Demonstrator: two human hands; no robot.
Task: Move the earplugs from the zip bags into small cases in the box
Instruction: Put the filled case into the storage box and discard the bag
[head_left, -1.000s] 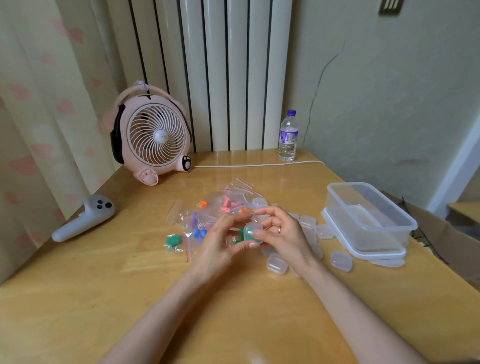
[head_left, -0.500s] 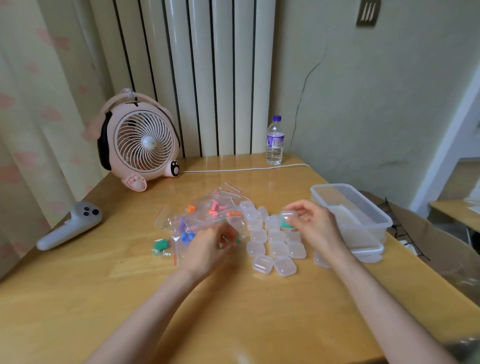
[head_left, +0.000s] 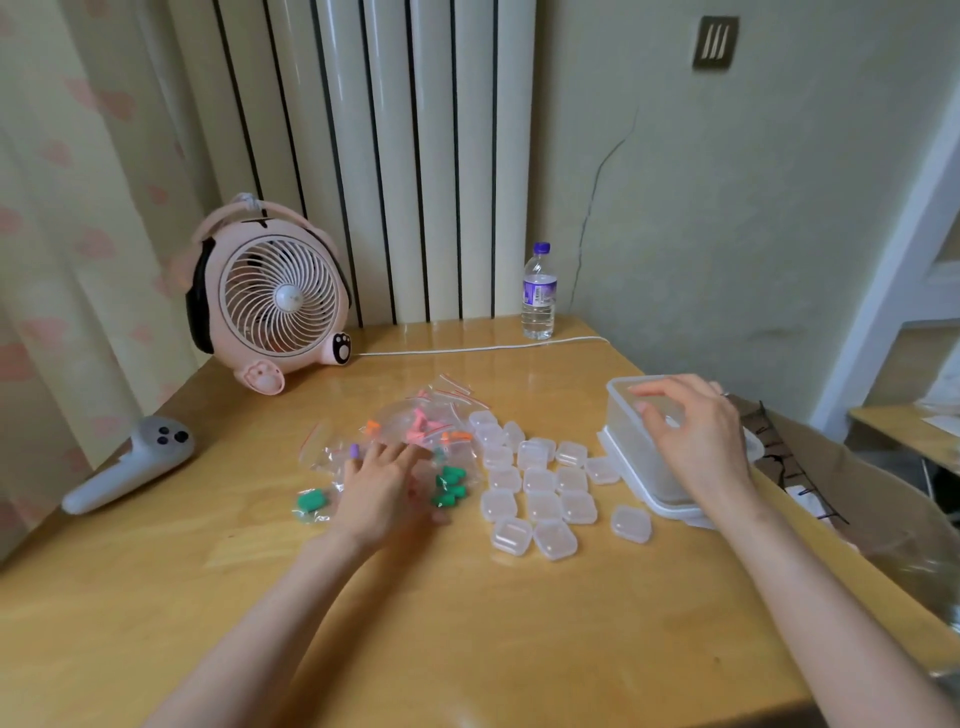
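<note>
Wooden bench (head_left: 467, 623), room corner: left hand (head_left: 379, 493) on the zip bags (head_left: 415, 426), right hand (head_left: 696, 436) over the box (head_left: 623, 441).
The bench is backed by a white radiator (head_left: 415, 156), with a curtain (head_left: 78, 208) at left and a cracked wall (head_left: 727, 208) at right. Since half a second ago the right hand has been moved from the small cases (head_left: 543, 504) to above the box, fingers loosely spread, nothing seen held. The left hand is now laid flat, fingers straight. The earplugs (head_left: 449, 486) are seen inside the bags. Counted: one box, about sixteen cases between bags and box, one fan (head_left: 275, 301), one bottle (head_left: 539, 293), one controller (head_left: 130, 467). The overlapping bags cannot be counted.
</note>
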